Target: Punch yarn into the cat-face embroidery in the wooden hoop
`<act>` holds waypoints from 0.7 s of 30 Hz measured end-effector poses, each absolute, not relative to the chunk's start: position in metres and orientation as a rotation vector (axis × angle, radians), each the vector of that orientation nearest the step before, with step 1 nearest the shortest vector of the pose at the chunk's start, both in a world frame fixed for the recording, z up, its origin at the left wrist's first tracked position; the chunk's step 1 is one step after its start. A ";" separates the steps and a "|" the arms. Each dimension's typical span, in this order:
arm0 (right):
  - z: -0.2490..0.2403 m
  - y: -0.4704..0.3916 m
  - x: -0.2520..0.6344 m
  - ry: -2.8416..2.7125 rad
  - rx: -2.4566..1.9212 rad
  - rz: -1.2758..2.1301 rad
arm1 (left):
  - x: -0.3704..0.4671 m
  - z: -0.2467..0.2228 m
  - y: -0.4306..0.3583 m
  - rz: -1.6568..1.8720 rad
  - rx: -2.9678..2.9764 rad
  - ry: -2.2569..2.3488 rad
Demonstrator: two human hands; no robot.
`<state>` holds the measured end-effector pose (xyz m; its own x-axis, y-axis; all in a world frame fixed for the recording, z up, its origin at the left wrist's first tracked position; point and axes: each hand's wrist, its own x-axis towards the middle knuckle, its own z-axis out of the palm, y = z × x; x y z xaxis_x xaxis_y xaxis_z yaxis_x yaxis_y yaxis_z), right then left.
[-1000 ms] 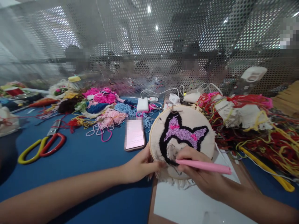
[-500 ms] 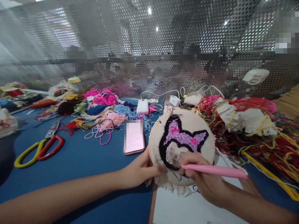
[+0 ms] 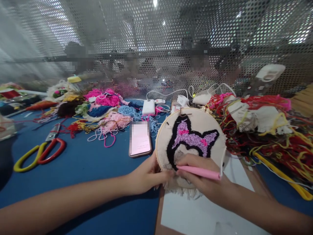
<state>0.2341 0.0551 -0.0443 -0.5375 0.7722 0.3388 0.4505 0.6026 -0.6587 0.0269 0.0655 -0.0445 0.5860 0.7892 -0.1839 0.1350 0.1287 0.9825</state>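
Directly behind the right hand (image 3: 208, 186) sits the embroidery hoop (image 3: 190, 141).

Dim greyish light, glare spots on perforated panel (image 3: 146, 36), soft shadow beneath left hand (image 3: 145, 174), hazy background, stretched edges

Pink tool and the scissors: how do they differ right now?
The pink tool is gripped in the right hand over the hoop; the scissors lie untouched on the blue table. The pink tool has one straight handle, the scissors two loops, one yellow, one red. Both have brightly coloured handles.
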 end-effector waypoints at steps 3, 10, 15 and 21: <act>-0.044 0.056 0.232 -2.223 -0.976 0.725 | 0.028 -0.044 0.065 0.578 1.406 0.834; -0.033 0.066 0.232 -1.891 -1.089 1.095 | 0.029 -0.042 0.067 0.568 1.396 0.891; -0.015 0.078 0.235 -2.043 -0.972 1.221 | 0.028 -0.041 0.070 0.550 1.402 0.931; -0.005 0.084 0.243 -2.154 -0.928 1.186 | 0.029 -0.041 0.071 0.544 1.403 0.977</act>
